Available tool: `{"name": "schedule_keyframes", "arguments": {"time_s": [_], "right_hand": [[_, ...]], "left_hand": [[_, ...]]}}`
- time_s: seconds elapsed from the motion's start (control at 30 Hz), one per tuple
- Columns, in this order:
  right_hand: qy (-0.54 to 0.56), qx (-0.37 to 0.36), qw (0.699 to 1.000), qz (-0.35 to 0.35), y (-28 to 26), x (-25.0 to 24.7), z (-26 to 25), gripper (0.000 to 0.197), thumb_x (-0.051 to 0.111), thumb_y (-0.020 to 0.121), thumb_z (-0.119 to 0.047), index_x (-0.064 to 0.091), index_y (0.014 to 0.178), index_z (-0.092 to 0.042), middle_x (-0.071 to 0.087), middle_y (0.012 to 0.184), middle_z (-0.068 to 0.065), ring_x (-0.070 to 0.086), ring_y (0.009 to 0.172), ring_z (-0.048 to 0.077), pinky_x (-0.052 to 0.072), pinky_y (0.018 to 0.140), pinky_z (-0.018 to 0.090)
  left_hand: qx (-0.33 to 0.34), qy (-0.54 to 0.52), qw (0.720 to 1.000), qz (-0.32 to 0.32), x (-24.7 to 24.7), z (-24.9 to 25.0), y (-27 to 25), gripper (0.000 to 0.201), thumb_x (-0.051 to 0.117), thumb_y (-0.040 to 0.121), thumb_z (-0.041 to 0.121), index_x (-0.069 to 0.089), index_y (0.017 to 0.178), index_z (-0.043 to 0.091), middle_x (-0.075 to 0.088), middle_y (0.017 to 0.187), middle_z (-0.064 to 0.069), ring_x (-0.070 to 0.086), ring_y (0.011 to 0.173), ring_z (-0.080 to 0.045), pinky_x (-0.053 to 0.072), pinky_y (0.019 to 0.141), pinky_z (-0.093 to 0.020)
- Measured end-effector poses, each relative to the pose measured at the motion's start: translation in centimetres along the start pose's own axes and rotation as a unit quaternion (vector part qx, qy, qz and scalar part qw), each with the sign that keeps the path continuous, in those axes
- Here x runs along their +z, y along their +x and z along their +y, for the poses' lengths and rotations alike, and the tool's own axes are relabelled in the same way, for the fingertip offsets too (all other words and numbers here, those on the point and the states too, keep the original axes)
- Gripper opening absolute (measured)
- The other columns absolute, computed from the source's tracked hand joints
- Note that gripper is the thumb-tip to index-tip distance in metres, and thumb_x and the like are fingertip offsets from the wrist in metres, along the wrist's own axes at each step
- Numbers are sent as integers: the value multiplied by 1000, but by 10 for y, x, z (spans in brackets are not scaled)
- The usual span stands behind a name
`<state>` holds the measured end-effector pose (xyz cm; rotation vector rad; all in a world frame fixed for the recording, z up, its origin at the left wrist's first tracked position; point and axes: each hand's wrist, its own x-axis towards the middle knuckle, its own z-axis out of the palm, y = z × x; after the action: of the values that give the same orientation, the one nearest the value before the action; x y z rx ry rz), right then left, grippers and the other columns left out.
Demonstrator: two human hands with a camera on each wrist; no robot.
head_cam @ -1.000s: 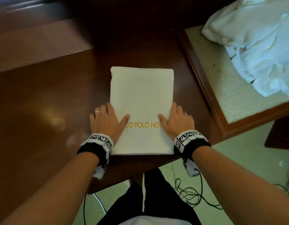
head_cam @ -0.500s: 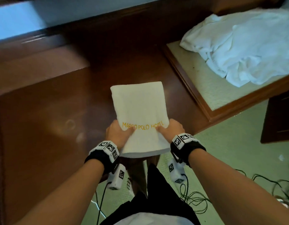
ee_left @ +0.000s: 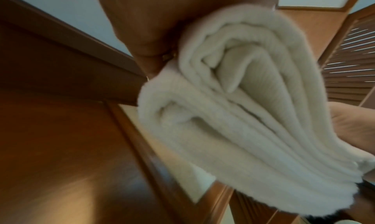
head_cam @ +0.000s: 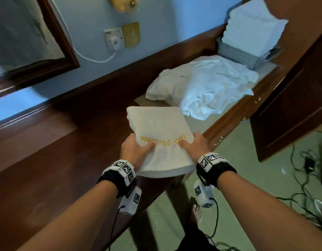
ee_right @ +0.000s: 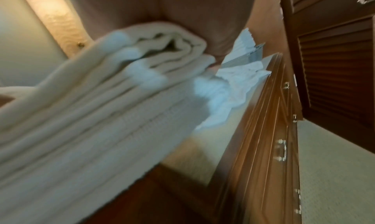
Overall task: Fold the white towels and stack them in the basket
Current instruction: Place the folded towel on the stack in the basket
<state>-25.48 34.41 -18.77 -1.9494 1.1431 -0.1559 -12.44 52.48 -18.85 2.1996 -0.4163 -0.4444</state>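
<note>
- Folded towel point(head_cam: 159, 136): cream-white, held at mid-frame in the head view above the near edge of the dark wooden table point(head_cam: 48, 169); gold stitched lettering across its top face reads "MARCO POLO HOTEL", partly covered by the two thumbs.
- Left hand point(head_cam: 134, 151): grips the towel's left edge — thumb on top across the lettering, fingers curled beneath; a ring shows beside the towel's layered folds in the left wrist view.
- Right hand point(head_cam: 194, 146): grips the right edge likewise, thumb on top, fingers tucked under the towel.
- Wristbands point(head_cam: 125, 169): black straps with black-and-white square code markers on both wrists; white camera units hang below, each with a dark cable.
- Unfolded towels point(head_cam: 207, 87): a rumpled white heap right of centre, lying on a lower, pale-topped wooden chest point(head_cam: 229, 120) with metal drawer pulls.
- Basket point(head_cam: 236, 55): grey woven, upper right of the frame, behind the heap; a stack of folded white towels point(head_cam: 250, 28) rises above its rim.
- Room: pale blue wall with a socket plate point(head_cam: 114, 39) and white cord, a brass plate beside it, a dark-framed mirror point(head_cam: 26, 33) at upper left; green carpet point(head_cam: 247, 182) with loose cables at lower right — a louvred wooden door shows in the wrist views.
</note>
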Motion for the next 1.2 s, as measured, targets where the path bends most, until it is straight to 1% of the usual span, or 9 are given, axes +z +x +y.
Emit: {"name": "schedule_keyframes", "arguments": {"time_s": [0.23, 0.43, 0.5, 0.6, 0.77, 0.9, 1.0, 1.1, 1.2], "right_hand": [[59, -14, 993, 98, 81, -136, 32, 43, 73, 77, -44, 57, 101, -13, 65, 97, 6, 65, 86, 28, 56, 80, 47], [46, -15, 986, 157, 148, -257, 68, 37, 74, 81, -39, 55, 98, -12, 64, 97, 4, 63, 90, 27, 54, 81, 42], [33, -21, 984, 171, 170, -299, 81, 37, 74, 82, -38, 55, 99, -11, 64, 98, 5, 62, 88, 27, 51, 77, 37], [12, -29, 982, 184, 201, -353, 96, 37, 74, 83, -38, 53, 95, -11, 61, 94, 5, 58, 82, 25, 44, 69, 32], [-20, -21, 979, 203, 256, -425, 110, 39, 73, 82, -43, 53, 94, -12, 61, 95, 6, 60, 87, 28, 43, 71, 33], [-63, -27, 970, 233, 306, -481, 117, 37, 73, 83, -43, 50, 92, -14, 62, 100, 10, 60, 96, 30, 37, 71, 31], [-95, -34, 963, 251, 349, -521, 118, 38, 73, 83, -45, 47, 87, -17, 63, 103, 12, 59, 100, 32, 35, 72, 32], [-106, -35, 958, 263, 395, -560, 111, 40, 73, 82, -45, 40, 76, -22, 60, 96, 9, 59, 97, 32, 33, 70, 31], [-120, -38, 953, 275, 441, -598, 100, 39, 72, 82, -47, 45, 83, -18, 61, 98, 9, 59, 96, 31, 33, 70, 31]], "left_hand": [[112, -15, 992, -48, 95, 145, 58, 43, 84, 75, 42, 64, 105, 18, 69, 102, 5, 65, 94, -16, 52, 80, -31], [171, -27, 981, -87, 195, 256, 108, 37, 79, 80, 45, 69, 107, 22, 74, 100, 8, 69, 91, -12, 57, 83, -33], [182, -47, 977, -98, 229, 295, 118, 29, 76, 85, 40, 71, 105, 20, 72, 96, 10, 67, 84, -6, 56, 78, -27], [200, -67, 972, -105, 273, 342, 135, 17, 73, 89, 34, 69, 99, 20, 66, 85, 14, 57, 72, 8, 42, 57, -4], [218, -78, 965, -121, 332, 411, 171, 21, 73, 89, 37, 69, 98, 18, 63, 80, 17, 56, 70, 7, 39, 51, -4], [233, -97, 955, -154, 376, 462, 207, 31, 77, 84, 41, 70, 98, 14, 73, 92, 3, 70, 85, -14, 56, 74, -27], [245, -98, 946, -190, 407, 500, 240, 32, 77, 87, 36, 70, 103, 10, 74, 97, -1, 71, 87, -16, 57, 70, -23], [262, -119, 937, -197, 432, 542, 279, 31, 78, 86, 33, 69, 102, 7, 75, 99, -4, 72, 90, -20, 60, 82, -40], [269, -133, 933, -200, 456, 586, 315, 35, 80, 84, 34, 69, 101, 6, 74, 99, -4, 71, 94, -22, 59, 86, -44]]}}
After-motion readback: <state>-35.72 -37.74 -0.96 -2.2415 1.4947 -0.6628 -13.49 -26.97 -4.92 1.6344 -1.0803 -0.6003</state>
